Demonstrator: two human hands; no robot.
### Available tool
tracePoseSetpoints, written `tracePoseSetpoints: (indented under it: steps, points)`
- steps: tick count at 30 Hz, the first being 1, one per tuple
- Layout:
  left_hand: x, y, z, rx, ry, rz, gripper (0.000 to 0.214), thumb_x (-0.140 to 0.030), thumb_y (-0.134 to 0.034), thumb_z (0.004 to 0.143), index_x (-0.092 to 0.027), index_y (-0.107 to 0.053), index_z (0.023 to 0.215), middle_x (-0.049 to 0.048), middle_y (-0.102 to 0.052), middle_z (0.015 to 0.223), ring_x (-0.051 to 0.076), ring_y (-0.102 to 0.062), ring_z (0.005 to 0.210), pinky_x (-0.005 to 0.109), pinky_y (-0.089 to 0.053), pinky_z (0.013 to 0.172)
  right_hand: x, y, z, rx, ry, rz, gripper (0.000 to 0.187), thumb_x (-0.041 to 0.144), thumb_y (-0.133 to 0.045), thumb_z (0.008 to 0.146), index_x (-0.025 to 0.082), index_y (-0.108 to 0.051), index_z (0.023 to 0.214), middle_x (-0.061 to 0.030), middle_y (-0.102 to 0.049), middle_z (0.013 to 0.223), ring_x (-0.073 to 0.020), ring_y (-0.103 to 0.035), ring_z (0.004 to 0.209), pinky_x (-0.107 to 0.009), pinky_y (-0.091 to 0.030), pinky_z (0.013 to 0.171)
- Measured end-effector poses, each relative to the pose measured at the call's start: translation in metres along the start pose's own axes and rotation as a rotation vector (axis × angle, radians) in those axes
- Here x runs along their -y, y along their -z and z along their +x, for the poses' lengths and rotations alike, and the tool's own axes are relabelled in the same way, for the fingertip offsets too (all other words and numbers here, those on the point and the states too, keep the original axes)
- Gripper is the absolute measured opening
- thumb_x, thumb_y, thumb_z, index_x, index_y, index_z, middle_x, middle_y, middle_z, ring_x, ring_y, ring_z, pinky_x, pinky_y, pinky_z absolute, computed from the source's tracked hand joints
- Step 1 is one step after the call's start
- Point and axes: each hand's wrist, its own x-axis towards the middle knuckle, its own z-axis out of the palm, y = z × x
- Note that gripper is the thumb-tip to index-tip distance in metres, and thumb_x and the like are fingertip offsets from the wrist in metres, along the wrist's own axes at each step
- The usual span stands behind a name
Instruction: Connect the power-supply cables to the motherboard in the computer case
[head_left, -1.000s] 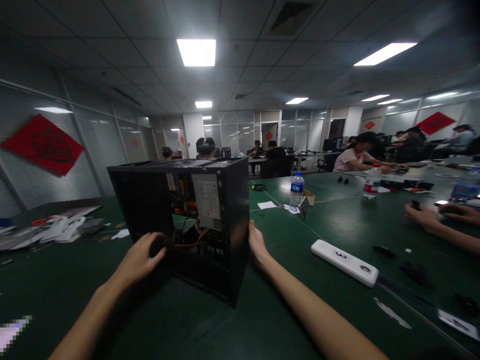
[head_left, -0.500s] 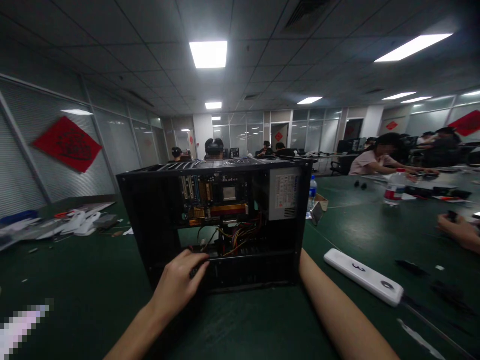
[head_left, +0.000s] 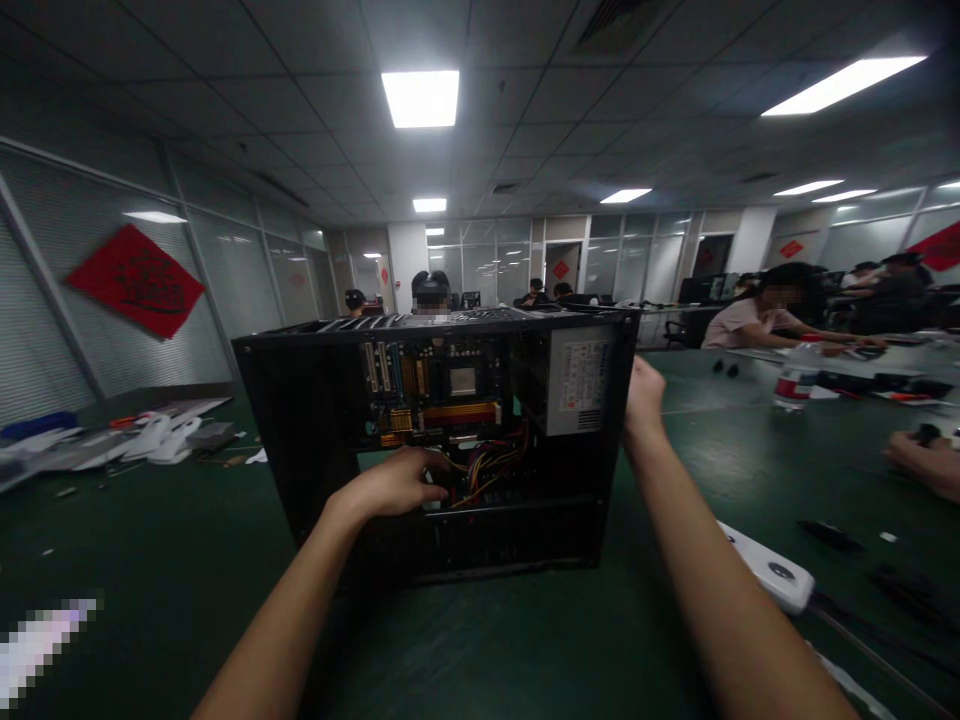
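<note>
A black open computer case (head_left: 315,430) stands on the green table (head_left: 150,580), its open side facing me. Inside I see a motherboard (head_left: 435,390), a grey power supply (head_left: 579,378) at the upper right and a bundle of coloured cables (head_left: 495,470). My left hand (head_left: 394,485) reaches into the case, fingers curled among the cables below the motherboard; what they hold is hidden. My right hand (head_left: 643,392) grips the case's upper right edge beside the power supply.
A white power strip (head_left: 772,572) with a black cord lies right of the case. Papers and white items (head_left: 142,445) are scattered at the far left. Another person's hand (head_left: 926,465) rests on the table at the right. People sit at tables behind.
The case has turned so its open side faces me. My left hand moved deeper, up into the cables. My right hand rose from the case's lower right side to its upper right edge.
</note>
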Motion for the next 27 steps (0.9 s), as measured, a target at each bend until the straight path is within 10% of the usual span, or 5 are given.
tracePoseSetpoints:
  steps: [3,7,12,20,27]
  points:
    - [0.000,-0.002,0.005,-0.078,-0.007,-0.064,0.041,-0.040,-0.058,0.084,-0.018,-0.067,0.117,0.0080,-0.071,0.113,0.025,-0.067,0.098,0.033,-0.052,0.084,0.061,0.007,-0.014,-0.136,0.323,0.251,0.026,0.031,-0.050,0.092,0.019,-0.054,0.070,0.0014,-0.052,0.066,-0.0106,-0.049,0.057,-0.024,-0.041,0.055]
    - [-0.002,0.005,0.005,-0.223,0.004,-0.223,0.045,-0.044,-0.056,0.086,-0.015,-0.064,0.119,0.0095,-0.071,0.114,0.024,-0.068,0.096,0.032,-0.053,0.082,0.131,0.007,-0.073,0.012,0.703,0.350,0.027,0.022,-0.046,0.095,0.021,-0.055,0.069,0.0027,-0.049,0.061,-0.0104,-0.050,0.053,-0.024,-0.039,0.053]
    - [-0.023,0.024,-0.005,-0.402,-0.100,-0.392,0.044,-0.041,-0.063,0.082,-0.013,-0.066,0.116,0.0106,-0.069,0.119,0.026,-0.065,0.108,0.038,-0.050,0.097,0.133,-0.026,-0.116,0.782,0.536,-0.201,0.031,0.037,-0.050,0.098,0.017,-0.062,0.077,0.0015,-0.058,0.066,-0.0102,-0.054,0.060,-0.023,-0.039,0.057]
    - [-0.053,0.037,-0.030,-0.563,-0.193,-0.665,0.047,-0.041,-0.074,0.077,-0.013,-0.069,0.114,0.0109,-0.073,0.111,0.026,-0.069,0.101,0.040,-0.056,0.092,0.082,-0.060,-0.119,1.189,0.074,-0.086,0.039,0.047,-0.048,0.096,0.014,-0.063,0.080,-0.0011,-0.062,0.070,-0.0113,-0.059,0.060,-0.021,-0.045,0.054]
    - [-0.057,0.041,-0.041,-0.483,-0.196,-0.832,0.049,-0.033,-0.082,0.072,-0.017,-0.070,0.117,0.0102,-0.073,0.112,0.028,-0.069,0.103,0.041,-0.057,0.094,0.098,-0.048,-0.115,1.144,-0.104,0.167,0.030,0.043,-0.059,0.090,0.014,-0.066,0.086,0.0015,-0.063,0.076,-0.0084,-0.059,0.065,-0.016,-0.048,0.054]
